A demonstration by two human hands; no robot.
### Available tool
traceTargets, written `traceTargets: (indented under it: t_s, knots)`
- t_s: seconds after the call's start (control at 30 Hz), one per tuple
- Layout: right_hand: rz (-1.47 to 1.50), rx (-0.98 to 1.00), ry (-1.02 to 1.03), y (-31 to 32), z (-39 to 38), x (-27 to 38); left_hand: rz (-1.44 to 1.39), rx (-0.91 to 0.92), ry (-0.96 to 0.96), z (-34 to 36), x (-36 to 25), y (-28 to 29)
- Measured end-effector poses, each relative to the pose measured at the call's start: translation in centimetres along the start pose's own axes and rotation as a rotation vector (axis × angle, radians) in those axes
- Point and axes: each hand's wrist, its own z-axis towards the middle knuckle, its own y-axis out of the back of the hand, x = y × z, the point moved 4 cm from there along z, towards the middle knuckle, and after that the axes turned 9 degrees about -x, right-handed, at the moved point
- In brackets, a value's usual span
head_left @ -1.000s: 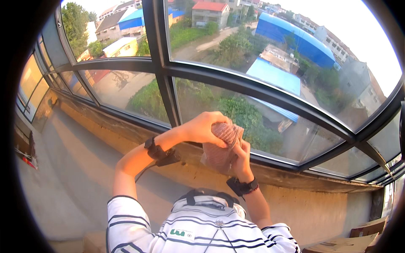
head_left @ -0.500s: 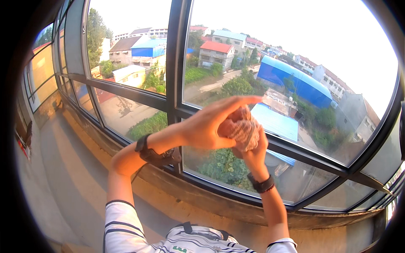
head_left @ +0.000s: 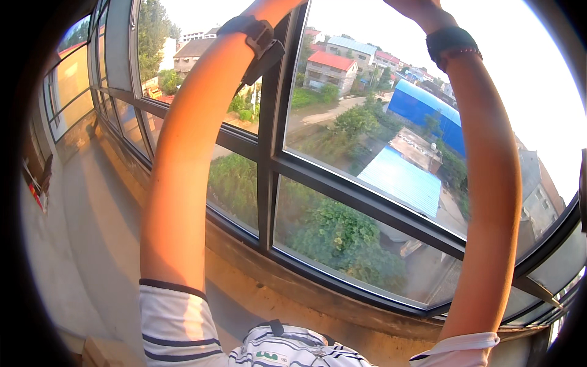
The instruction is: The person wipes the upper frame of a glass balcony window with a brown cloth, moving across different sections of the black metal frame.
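Both arms of the person are lifted high in front of a large window (head_left: 267, 183) with dark frame. The left hand (head_left: 286, 5) and the right hand (head_left: 417, 7) are cut by the upper edge, well apart from each other there. Their fingers are out of view, so I cannot tell whether they are released, clenched or grasping something. The crumpled pinkish cloth, which both hands held half a second ago, does not show now, and its place I cannot tell.

On the left wrist is a black band (head_left: 249, 29) with a dark box (head_left: 264, 62); on the right wrist, another black strap (head_left: 449, 43). The window is the thing nearest to the hands. Behind its glass stand green bushes (head_left: 342, 235), a light blue roof (head_left: 405, 180) and a red-roofed house (head_left: 330, 72). Below are the person's striped shirt (head_left: 287, 350) and the grey floor (head_left: 92, 244).
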Motion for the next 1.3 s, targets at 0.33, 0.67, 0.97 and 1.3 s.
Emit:
traceTargets:
  t_s: [0.33, 0.67, 0.97, 1.3]
  knots:
    - [0.255, 0.066, -0.039, -1.9, -19.4, 16.7, -0.080, 0.185, 0.162, -21.8, -8.8, 9.6]
    - [0.452, 0.323, -0.019, 1.4, -28.3, 23.1, -0.225, 0.531, 0.402, -29.8, -15.3, 14.9]
    - [0.246, 0.119, 0.020, -0.8, -14.9, 9.7, -0.060, 0.338, -0.077, -14.4, -7.1, 6.5]
    - [0.152, 0.090, -0.186, 3.8, -6.2, -3.5, -0.241, 0.236, 0.125, 2.5, -10.1, -0.4]
